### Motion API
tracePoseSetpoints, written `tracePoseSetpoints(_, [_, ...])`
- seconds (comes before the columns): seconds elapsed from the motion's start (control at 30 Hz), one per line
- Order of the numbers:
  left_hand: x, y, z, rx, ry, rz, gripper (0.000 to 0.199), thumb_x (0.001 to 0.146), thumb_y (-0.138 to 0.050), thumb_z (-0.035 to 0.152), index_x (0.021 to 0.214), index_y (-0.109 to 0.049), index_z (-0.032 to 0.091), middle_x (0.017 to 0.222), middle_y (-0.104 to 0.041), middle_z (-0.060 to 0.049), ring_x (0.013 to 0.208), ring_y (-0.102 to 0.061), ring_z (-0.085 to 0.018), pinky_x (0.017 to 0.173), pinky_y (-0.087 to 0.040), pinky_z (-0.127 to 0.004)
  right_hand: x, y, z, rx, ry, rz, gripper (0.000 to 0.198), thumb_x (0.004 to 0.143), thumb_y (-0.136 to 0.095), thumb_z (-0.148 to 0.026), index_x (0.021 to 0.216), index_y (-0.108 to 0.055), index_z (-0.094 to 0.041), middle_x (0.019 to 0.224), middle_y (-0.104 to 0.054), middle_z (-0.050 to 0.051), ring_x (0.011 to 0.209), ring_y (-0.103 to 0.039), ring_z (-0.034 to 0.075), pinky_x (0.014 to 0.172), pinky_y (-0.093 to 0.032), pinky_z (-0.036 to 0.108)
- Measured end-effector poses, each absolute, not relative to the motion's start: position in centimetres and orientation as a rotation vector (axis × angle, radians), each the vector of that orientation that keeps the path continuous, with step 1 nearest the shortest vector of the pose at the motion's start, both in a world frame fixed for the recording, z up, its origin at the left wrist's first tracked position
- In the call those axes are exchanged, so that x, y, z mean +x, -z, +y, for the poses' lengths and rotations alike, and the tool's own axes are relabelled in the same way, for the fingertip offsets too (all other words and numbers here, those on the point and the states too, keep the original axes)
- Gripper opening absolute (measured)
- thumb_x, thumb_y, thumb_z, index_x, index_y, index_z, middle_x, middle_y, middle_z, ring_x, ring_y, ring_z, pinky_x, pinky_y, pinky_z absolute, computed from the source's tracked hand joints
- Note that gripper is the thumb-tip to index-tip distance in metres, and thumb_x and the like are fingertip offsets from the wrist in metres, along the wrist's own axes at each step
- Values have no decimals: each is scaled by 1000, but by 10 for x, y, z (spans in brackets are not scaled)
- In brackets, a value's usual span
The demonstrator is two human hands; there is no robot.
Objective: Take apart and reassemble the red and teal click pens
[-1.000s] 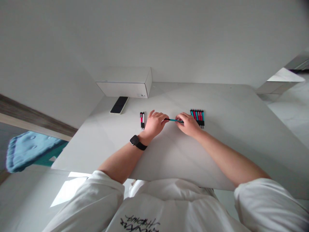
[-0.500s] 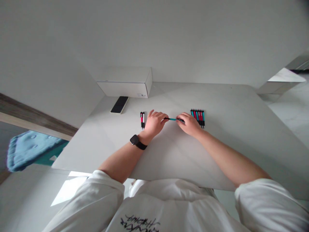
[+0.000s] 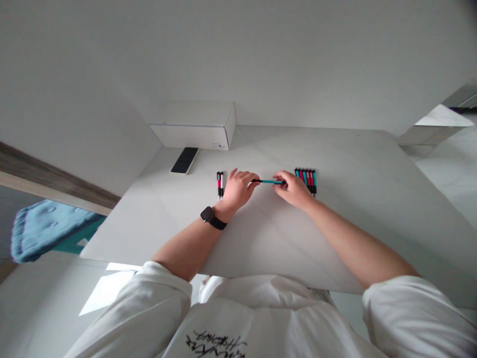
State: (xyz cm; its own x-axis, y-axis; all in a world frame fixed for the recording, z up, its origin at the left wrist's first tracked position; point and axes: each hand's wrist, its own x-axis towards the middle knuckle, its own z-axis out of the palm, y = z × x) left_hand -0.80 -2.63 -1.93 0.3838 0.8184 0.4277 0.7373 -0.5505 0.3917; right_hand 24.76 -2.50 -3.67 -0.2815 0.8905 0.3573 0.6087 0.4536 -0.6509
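White table (image 3: 335, 223): a teal pen (image 3: 269, 182) is being held level just above it.
It is being pinched endwise by the left hand (image 3: 238, 189) and right hand (image 3: 294, 190), at 9 o'clock of the pen row (image 3: 306, 179); both ends are best kept steady.

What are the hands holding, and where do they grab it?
A teal pen, held level above the table. The left hand pinches its black left end, and the right hand pinches its right end.

Your white desk (image 3: 335, 223) carries a white box (image 3: 194, 128) at its far edge, with a dark phone (image 3: 184, 160) just before it. Two pens (image 3: 220, 184) lie left of centre, and a row of teal and red pens (image 3: 307, 180) lies to the right.
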Motion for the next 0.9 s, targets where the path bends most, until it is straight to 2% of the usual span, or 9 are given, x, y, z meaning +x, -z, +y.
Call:
tracePoseSetpoints(0.07, [-9,20,-25,2469,-912,1434,17,105,-59,37,108,-74,29,107,-79,-4,101,-69,-25,116,-37,-50,251,36,-23,-1309,-616,-1934,30,91,-71,-39,119,-69,-28,105,-76,6,82,-70,22,79,-57,39])
tracePoseSetpoints(0.2, [-9,23,-22,2434,-943,1451,15,104,-62,36,107,-74,28,106,-79,-4,99,-69,-25,111,-40,-49,258,33,-16,-1323,-724,-1863,24,96,-64,-45,107,-73,-26,103,-77,6,87,-70,23,81,-56,39])
tracePoseSetpoints(0.43, [-9,27,-17,2393,-958,1419,14,103,-62,34,104,-73,26,101,-80,-3,94,-71,-24,96,-49,-43,261,38,-9,-1232,-757,-1699,26,90,-71,-47,104,-73,-25,104,-75,7,93,-70,23,84,-57,39])
tracePoseSetpoints(0.6, [-9,27,-17,2368,-989,1428,16,104,-59,34,105,-73,25,101,-79,-4,93,-71,-23,92,-51,-41,265,40,-4,-1201,-861,-1505,37,85,-75,-52,110,-70,-25,95,-71,3,80,-66,19,74,-58,34])
tracePoseSetpoints(0.73, [-10,27,-18,2349,-1006,1428,13,104,-58,30,108,-70,24,102,-79,-4,96,-71,-23,92,-51,-39,271,34,0,-1195,-938,-1318,39,84,-76,-55,110,-67,-27,88,-66,1,78,-65,17,67,-58,30])
tracePoseSetpoints(0.9, [-11,29,-17,2328,-1014,1452,13,105,-56,29,108,-68,24,103,-79,-4,97,-71,-23,93,-52,-39,293,27,10,-1234,-990,-1151,35,80,-80,-52,101,-69,-26,81,-62,1,66,-59,13,50,-46,23])
